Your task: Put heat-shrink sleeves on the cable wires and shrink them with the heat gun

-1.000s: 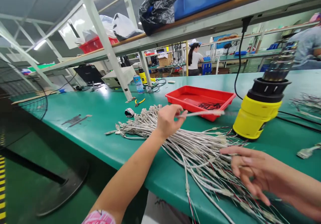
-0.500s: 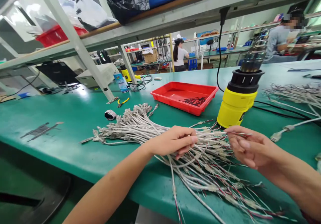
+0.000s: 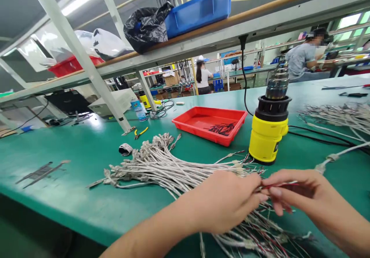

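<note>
A thick bundle of white cables (image 3: 173,169) lies across the green bench, connectors to the left and stripped thin wires to the right. Over its right part, my left hand (image 3: 228,200) is closed, thumb and fingers pinching the end of a cable. My right hand (image 3: 300,196) meets it fingertip to fingertip and pinches the thin red and dark wires (image 3: 283,185) of that end. Just behind my hands stands a yellow heat gun (image 3: 267,134), upright with its metal nozzle pointing up.
A red tray (image 3: 185,128) with short black pieces (image 3: 222,128) sits behind the cables. Yellow-handled pliers (image 3: 141,133), a tape roll (image 3: 125,149) and a spray can (image 3: 138,110) are to the left. More cables (image 3: 341,119) lie at right. A shelf with a blue bin (image 3: 199,11) runs overhead.
My left hand has moved right, from resting on the bundle to pinching a cable end beside my right hand. The view has tilted up slightly.
</note>
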### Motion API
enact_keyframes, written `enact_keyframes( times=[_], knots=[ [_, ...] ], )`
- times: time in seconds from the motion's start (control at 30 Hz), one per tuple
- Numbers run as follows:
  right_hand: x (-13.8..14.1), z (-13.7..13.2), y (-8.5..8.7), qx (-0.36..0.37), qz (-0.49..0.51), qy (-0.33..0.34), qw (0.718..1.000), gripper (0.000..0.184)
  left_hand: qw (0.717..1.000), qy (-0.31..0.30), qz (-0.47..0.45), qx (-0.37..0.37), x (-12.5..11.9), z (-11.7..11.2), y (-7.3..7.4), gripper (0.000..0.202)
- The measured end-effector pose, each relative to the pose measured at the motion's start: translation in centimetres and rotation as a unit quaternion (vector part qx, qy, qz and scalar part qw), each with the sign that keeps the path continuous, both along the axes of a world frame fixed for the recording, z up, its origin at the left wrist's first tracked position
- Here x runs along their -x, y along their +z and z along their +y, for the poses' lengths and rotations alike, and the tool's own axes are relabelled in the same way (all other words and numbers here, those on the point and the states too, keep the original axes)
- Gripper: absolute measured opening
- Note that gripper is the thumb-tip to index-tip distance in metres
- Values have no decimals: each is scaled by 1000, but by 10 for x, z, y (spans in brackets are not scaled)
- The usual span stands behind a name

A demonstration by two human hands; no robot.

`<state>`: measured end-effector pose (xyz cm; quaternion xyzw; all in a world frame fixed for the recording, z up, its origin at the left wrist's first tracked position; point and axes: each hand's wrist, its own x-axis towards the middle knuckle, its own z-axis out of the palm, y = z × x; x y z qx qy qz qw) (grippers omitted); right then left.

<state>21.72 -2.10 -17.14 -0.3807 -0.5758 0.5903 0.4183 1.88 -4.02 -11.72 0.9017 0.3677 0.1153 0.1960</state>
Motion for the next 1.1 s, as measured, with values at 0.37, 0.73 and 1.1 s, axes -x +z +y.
enact_keyframes(
  times=[0.37,0.73,1.1],
  knots=[
    [24,-17,2,-159,-160,-59,972,30,739,153,-655,36,51,37,3,50],
    [134,123,25,-268,-612,-128,733,44,780,239,-575,-56,53,68,-33,51],
    [118,131,21,-274,-591,-101,752,37,810,228,-540,21,44,73,-52,54]
  ],
)
